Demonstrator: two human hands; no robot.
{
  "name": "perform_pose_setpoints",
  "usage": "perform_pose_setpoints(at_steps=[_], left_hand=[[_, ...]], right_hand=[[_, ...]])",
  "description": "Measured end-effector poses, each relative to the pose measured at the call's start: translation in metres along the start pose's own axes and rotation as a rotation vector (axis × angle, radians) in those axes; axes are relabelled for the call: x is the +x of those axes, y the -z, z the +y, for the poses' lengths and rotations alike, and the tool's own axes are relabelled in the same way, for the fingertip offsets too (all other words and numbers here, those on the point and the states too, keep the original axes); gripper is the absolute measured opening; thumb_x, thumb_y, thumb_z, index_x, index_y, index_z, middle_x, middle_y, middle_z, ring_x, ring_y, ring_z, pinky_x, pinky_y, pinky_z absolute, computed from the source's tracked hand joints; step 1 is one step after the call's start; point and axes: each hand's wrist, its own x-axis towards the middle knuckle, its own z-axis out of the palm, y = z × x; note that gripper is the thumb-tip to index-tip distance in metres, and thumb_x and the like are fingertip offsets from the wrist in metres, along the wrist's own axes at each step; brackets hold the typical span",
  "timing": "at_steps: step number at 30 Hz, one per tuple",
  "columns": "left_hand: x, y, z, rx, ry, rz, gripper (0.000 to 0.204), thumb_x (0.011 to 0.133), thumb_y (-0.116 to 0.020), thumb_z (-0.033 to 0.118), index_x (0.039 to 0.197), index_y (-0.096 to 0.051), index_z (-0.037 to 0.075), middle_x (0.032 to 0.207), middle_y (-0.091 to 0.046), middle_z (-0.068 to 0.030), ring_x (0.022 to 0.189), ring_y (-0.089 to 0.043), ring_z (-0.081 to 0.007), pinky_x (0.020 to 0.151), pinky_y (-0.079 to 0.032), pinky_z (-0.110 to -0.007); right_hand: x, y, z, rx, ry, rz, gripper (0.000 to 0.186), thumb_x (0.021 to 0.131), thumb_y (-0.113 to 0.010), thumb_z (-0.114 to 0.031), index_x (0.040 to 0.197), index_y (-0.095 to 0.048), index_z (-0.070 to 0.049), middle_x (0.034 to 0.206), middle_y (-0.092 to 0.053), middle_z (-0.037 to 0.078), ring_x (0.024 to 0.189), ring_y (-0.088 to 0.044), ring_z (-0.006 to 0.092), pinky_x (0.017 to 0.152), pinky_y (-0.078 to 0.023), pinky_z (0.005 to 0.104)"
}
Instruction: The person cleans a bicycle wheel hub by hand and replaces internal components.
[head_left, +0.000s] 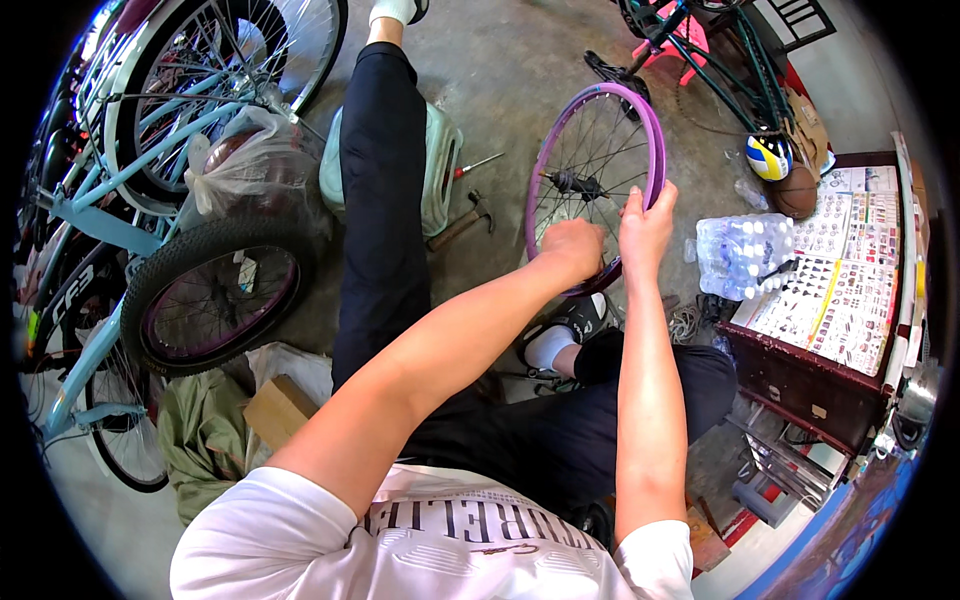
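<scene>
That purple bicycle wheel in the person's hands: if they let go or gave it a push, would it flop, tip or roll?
The purple wheel rim would probably stay stiff, since metal spokes brace it to the hub. With no tyre on it, it likely feels light for its size. Standing on edge and steadied by the left hand and right hand, it would probably roll or tip over if released.

Hammer (462, 222), water bottles (742, 256), volleyball (769, 157)

wheel rim (655, 125): glossy purple metal, thin bare steel spokes
floor (510, 70): rough matt concrete
hammer (462, 224): wooden handle, dull metal head
</scene>
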Motion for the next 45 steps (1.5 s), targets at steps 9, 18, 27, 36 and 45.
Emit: perform_pose_setpoints(at_steps=[9,18,27,36,45], left_hand=[[0.003,-0.013,-0.005,-0.104,0.138,0.05,0.043,0.078,-0.078,0.034,0.105,-0.077,0.001,0.11,-0.074,-0.0233,0.106,-0.072,-0.0376,0.091,-0.058,-0.047],[-0.003,-0.021,-0.009,-0.164,0.204,0.056,0.046,0.079,-0.078,0.039,0.098,-0.077,-0.003,0.108,-0.073,-0.0287,0.104,-0.071,-0.0413,0.09,-0.057,-0.048],[0.004,-0.054,-0.046,-0.635,0.179,0.052,0.038,0.086,-0.078,0.033,0.093,-0.074,-0.003,0.083,-0.075,-0.013,0.066,-0.07,-0.0194,0.06,-0.052,-0.035],[0.0,-0.055,-0.063,-1.303,0.241,-0.249,0.016,0.096,-0.072,0.015,0.105,-0.067,0.003,0.084,-0.066,-0.0007,0.063,-0.055,-0.0098,0.054,-0.038,-0.027],[-0.007,-0.065,-0.074,-1.547,0.238,-0.405,0.042,0.1,-0.066,0.015,0.139,-0.054,0.004,0.102,-0.066,0.0009,0.078,-0.058,-0.0101,0.065,-0.043,-0.029]], right_hand=[[-0.007,0.001,-0.012,-0.036,0.099,0.073,0.034,0.096,-0.062,-0.015,0.126,-0.049,-0.007,0.088,-0.069,0.024,0.084,-0.068,0.0468,0.071,-0.051,0.0524],[-0.012,0.001,-0.015,-0.006,0.087,0.006,0.031,0.097,-0.062,-0.017,0.122,-0.047,-0.007,0.08,-0.067,0.027,0.077,-0.065,0.0509,0.065,-0.048,0.0582],[-0.014,-0.006,-0.01,0.031,0.101,0.031,0.029,0.098,-0.06,-0.015,0.12,-0.045,-0.008,0.081,-0.067,0.026,0.077,-0.065,0.0504,0.064,-0.048,0.0577],[-0.016,-0.007,-0.007,0.058,0.093,0.021,0.029,0.098,-0.06,-0.013,0.121,-0.044,-0.006,0.084,-0.067,0.027,0.079,-0.065,0.051,0.066,-0.048,0.0579],[-0.02,0.0,-0.004,0.024,0.045,0.049,0.031,0.098,-0.061,-0.013,0.124,-0.044,-0.007,0.082,-0.067,0.025,0.08,-0.068,0.0473,0.067,-0.05,0.0534]])
